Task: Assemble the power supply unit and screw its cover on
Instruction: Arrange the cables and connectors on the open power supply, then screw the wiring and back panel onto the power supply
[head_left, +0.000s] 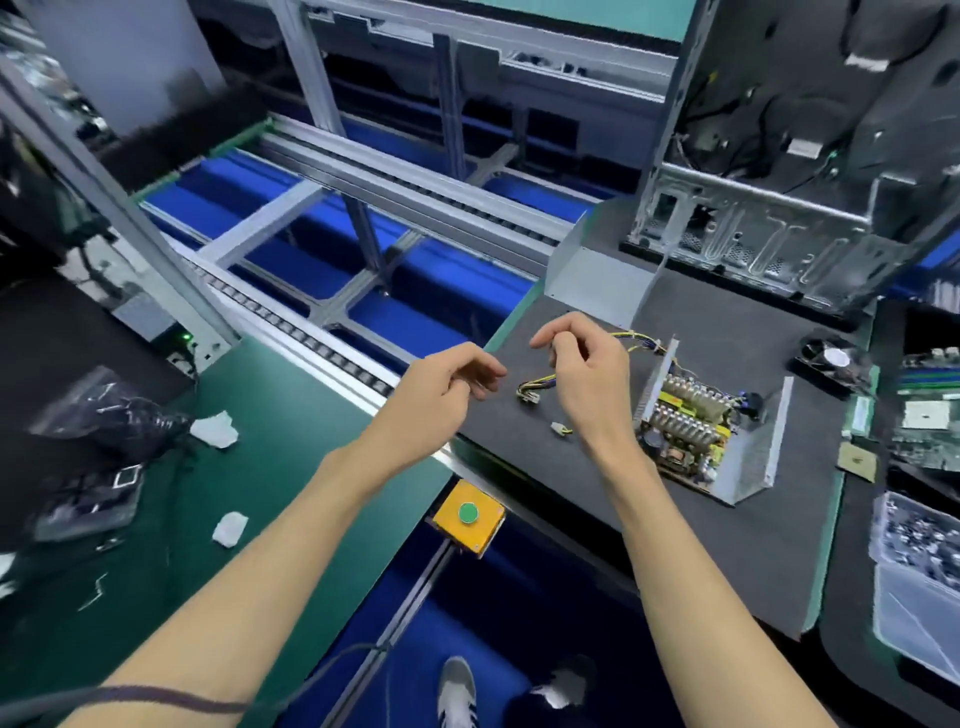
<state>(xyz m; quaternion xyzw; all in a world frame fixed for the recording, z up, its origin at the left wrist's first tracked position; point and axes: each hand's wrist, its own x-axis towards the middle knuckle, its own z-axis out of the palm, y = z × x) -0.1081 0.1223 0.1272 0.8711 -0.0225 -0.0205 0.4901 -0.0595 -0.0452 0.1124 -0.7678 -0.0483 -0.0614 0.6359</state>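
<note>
Factory workstation: a dark grey bench mat (691, 545) lies beside a green-topped table (270, 467), with a roller conveyor of aluminium rails over blue panels (363, 249) running behind.

On the mat sits the open power supply unit, a grey sheet-metal tray holding a yellow circuit board with rows of silver heat sinks (691, 421). Its cover, a bent grey sheet-metal panel (597, 275), stands apart at the far edge of the mat. A bundle of yellow, black and purple wires with white plug ends (535, 387) runs out from the unit's left side across the mat.

Right hand (587, 374) is over the wire bundle, fingers curled; the wires pass beneath it, and it appears to pinch them, though the contact itself is hidden. Left hand (447, 389) hovers just left of the plug ends, fingers loosely curled, holding nothing.

Also noted: a small black cooling fan (831, 361) at the mat's right, a bare grey computer chassis (779, 223) behind, a yellow box with a green push button (469, 514) at the bench front, and crumpled white scraps (215, 428) on the green table.
</note>
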